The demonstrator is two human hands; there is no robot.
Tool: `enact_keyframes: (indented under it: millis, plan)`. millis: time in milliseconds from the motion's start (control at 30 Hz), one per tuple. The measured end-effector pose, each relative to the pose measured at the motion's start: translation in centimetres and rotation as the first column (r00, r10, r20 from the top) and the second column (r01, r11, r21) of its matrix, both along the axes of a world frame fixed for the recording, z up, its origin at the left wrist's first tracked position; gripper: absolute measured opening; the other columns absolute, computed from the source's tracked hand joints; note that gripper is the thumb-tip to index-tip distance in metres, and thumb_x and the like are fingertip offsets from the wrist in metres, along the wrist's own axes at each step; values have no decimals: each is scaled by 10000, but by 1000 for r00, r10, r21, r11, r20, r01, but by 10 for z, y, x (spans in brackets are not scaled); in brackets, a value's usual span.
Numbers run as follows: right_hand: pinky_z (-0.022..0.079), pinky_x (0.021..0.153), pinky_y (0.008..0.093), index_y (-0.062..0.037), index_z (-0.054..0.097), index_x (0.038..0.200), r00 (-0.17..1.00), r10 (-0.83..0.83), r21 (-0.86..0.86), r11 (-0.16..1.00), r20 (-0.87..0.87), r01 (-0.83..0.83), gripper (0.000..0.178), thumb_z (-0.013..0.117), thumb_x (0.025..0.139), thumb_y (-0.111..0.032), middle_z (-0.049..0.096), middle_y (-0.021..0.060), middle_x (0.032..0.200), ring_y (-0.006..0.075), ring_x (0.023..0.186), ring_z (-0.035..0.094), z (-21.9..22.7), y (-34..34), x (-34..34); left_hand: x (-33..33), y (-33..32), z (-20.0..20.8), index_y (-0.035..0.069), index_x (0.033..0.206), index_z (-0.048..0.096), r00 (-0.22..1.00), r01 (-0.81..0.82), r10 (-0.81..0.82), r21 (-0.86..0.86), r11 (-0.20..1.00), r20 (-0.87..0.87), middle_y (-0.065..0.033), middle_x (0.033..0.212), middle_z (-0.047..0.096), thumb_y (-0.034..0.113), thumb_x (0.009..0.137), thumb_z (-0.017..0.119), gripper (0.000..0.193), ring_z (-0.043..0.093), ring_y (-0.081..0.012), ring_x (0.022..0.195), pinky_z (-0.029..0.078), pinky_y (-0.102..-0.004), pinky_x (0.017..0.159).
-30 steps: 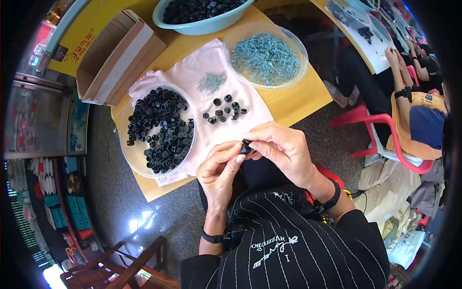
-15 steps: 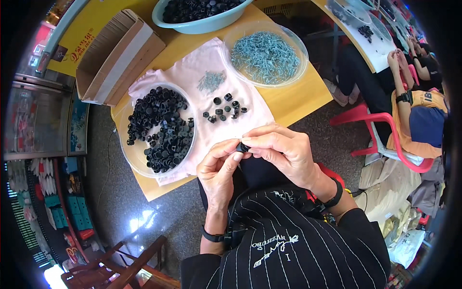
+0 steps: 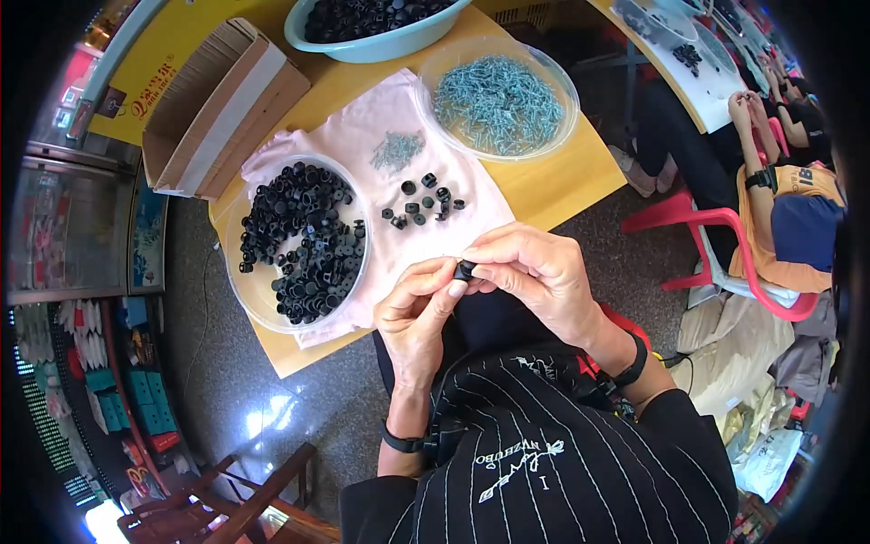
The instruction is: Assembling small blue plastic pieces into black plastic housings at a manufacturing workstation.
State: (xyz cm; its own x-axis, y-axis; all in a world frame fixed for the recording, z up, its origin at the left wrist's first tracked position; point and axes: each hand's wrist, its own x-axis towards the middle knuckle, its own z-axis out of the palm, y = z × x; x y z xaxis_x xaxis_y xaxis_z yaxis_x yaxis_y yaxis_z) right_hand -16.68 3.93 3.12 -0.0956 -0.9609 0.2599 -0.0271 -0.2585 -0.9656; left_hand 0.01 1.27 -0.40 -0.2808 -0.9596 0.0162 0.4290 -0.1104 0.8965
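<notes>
**Left hand [image 3: 417, 308] and right hand [image 3: 535, 272] meet on one small black part [image 3: 464, 269]!**

Starting far left, a glass-fronted cabinet [image 3: 68, 222] stands above teal packets [image 3: 149, 403], with a brown wooden chair [image 3: 258, 492] down at the lower edge. Onto the yellow table [image 3: 589, 177]: an open cardboard box [image 3: 263, 113] holds the far-left corner. Just beside it, a round clear tub [image 3: 252, 292] carries a crowd of black parts [image 3: 294, 213], sitting partly over a pale pink cloth [image 3: 394, 254].

Up at the far edge, a pale blue basin [image 3: 390, 48] brims with more black pieces [image 3: 367, 14]. Below it, a little heap of thin metal screws [image 3: 397, 151] lies on the cloth.

Now the left hand, in front of the table's near edge: thumb and fingertips pinched narrow, gripping the part from its left side. Beyond it, a scatter of loose parts [image 3: 428, 206] rests on the cloth.

And there's the small black part, held up between both hands, its far details hidden by fingers. On the table behind, a second clear tub [image 3: 569, 118] is loaded with screws [image 3: 498, 104]. The right hand matches its partner, thumb and index finger pinched tight on the part's right side, a black band [image 3: 637, 363] at the wrist.

Over on the right, well apart, a co-worker in orange [image 3: 793, 258] sits in a red chair [image 3: 689, 218], hands [image 3: 741, 109] together beside a white tabletop [image 3: 711, 95].
</notes>
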Motion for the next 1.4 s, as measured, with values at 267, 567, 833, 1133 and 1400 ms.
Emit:
enact_keyframes:
  millis: [267,567,833,1133,1400]
  plan:
    - [550,715,289,20,654,1014,922,-133,-232,972,-363,49,228,705,792,38,669,139,979,217,832,667,1,0,2,-7,3,4,-16,1029,689,989,-9,23,103,995,-143,-126,1103,655,-62,843,679,191,644,-171,979,540,-270,842]
    - [550,721,320,-4,658,1027,883,-209,-306,949,-421,78,330,750,714,44,670,122,987,245,820,658,-6,-1,8,-5,9,4,7,1003,697,988,-12,41,189,982,-150,-102,1076,673,-48,844,689,169,632,-153,981,504,-283,894]
    - [548,724,331,13,671,956,785,-403,-482,863,-470,154,292,748,676,43,669,121,948,262,832,658,-7,3,17,-11,16,5,18,998,689,980,-63,97,194,979,-173,-93,1079,671,-23,867,679,138,618,-137,996,477,-285,921]
    - [544,703,333,14,665,947,762,-419,-548,830,-494,101,275,753,687,24,663,117,920,265,808,650,-5,2,8,-16,10,9,12,987,686,990,-18,38,149,989,-133,-84,1058,671,-22,875,670,117,624,-133,966,487,-280,903]
    - [567,670,277,-13,661,1023,904,-300,-322,926,-305,198,298,719,739,55,652,112,985,213,833,654,-2,-16,12,-19,-8,7,54,1005,618,947,101,-34,198,975,-319,-70,1060,669,68,944,603,64,621,-142,993,472,-294,925]
